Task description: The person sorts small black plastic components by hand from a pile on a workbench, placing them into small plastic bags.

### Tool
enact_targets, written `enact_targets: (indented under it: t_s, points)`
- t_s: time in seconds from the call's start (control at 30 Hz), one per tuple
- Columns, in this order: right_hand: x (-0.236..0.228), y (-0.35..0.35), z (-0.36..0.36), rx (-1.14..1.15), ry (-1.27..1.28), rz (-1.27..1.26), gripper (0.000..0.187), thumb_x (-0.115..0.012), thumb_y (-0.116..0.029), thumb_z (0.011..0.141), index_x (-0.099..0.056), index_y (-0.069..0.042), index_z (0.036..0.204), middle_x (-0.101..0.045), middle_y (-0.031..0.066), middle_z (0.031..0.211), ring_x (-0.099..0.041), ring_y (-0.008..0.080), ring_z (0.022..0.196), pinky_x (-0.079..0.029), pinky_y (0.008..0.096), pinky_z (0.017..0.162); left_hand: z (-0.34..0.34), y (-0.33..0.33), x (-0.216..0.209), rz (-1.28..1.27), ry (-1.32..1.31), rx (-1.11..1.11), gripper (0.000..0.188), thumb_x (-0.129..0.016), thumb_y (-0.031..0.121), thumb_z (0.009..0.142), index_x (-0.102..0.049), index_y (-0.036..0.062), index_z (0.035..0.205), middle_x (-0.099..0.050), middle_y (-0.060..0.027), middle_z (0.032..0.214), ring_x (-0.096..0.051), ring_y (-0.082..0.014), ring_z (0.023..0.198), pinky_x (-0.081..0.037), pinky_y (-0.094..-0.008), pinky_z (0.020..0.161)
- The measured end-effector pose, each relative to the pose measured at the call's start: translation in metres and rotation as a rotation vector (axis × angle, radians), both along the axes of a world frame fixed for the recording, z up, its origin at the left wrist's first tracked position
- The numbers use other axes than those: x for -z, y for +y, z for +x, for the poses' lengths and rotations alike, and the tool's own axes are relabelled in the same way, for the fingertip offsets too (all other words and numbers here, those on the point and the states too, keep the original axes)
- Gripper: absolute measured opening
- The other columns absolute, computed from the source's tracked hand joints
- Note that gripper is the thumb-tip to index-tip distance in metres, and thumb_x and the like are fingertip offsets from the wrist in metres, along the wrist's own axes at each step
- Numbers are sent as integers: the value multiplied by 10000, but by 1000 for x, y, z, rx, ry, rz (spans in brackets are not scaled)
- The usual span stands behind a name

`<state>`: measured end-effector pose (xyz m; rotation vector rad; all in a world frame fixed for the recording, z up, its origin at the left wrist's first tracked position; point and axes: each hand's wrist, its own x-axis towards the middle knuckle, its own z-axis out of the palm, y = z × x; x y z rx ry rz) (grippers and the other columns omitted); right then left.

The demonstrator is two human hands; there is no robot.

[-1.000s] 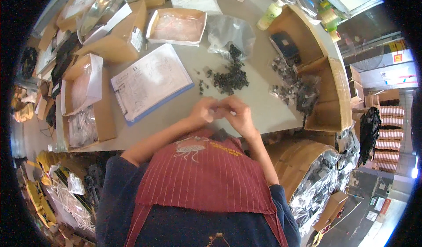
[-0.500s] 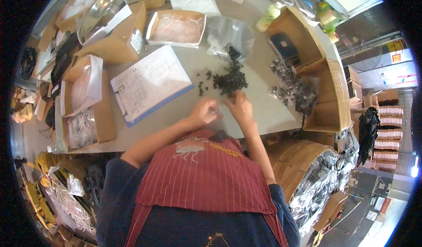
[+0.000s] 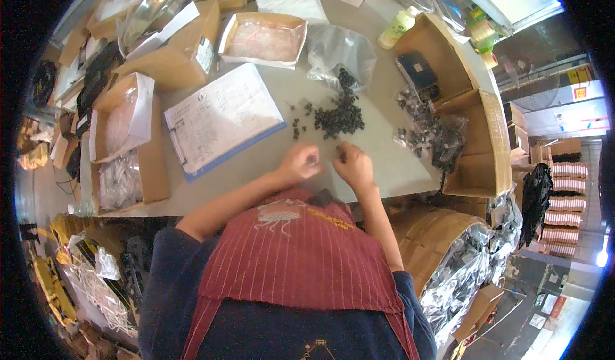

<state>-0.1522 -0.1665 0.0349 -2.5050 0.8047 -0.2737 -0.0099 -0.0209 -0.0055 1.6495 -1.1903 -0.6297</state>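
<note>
My left hand (image 3: 300,162) is curled closed just below the pile; a small greyish bit shows between its fingertips, too small to make out. Beside it, my right hand (image 3: 355,166) pinches a small black part (image 3: 340,152) between thumb and fingers. The two hands are a short gap apart, over the near part of the grey table (image 3: 256,148). Right beyond them lies a loose pile of small black parts (image 3: 339,119), with a few scattered to its left. The pile reaches up to the mouth of a clear plastic bag (image 3: 343,51).
Left of the pile lies a clipboard with papers (image 3: 221,116). Beyond it stands a white box with a clear bag inside (image 3: 264,38). At right, an open cardboard box (image 3: 477,142) sits by bagged dark parts (image 3: 426,126). A bottle (image 3: 397,28) stands at the back.
My right hand has drawn back from the pile's near edge toward me, its fingers now pinched on a small black part. My left hand has stayed almost in place.
</note>
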Motion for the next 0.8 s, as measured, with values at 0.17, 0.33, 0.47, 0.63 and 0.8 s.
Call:
enact_targets:
  t_s: [0.17,0.33,0.47,0.63,0.8]
  points:
    - [-6,1,-10,-19,-162,86,233,-684,-163,756,-615,-49,948,-649,139,787,-638,293,680,-514,399,631,2,3,1,-8,16,7,318,-831,276,748,-594,67,774,-591,-80,792,-581,-251,790,-454,-368,703]
    - [-25,16,-10,22,-268,386,242,-712,-91,765,-621,-47,985,-631,95,728,-611,174,627,-502,316,605,-3,0,1,-6,-86,-23,327,-837,280,731,-597,63,774,-602,-91,816,-587,-280,822,-455,-379,713]
    - [-65,41,5,-177,-318,485,198,-691,-69,821,-605,-27,994,-634,98,737,-619,150,646,-509,292,617,3,-2,8,-271,28,37,360,-851,302,710,-592,57,765,-583,-116,818,-567,-327,822,-449,-403,711]
    - [-18,9,5,69,-244,86,201,-684,-116,847,-609,-39,1017,-666,160,934,-685,321,755,-543,424,662,0,-2,-1,-137,-96,-9,352,-855,221,646,-550,60,715,-561,-119,752,-552,-331,774,-423,-421,672]
    - [19,-9,7,-51,-190,-26,212,-658,-146,859,-593,-49,1037,-657,177,976,-658,392,810,-528,494,694,3,-2,7,-92,-49,4,346,-842,245,706,-551,59,728,-551,-112,774,-557,-311,788,-442,-394,696]
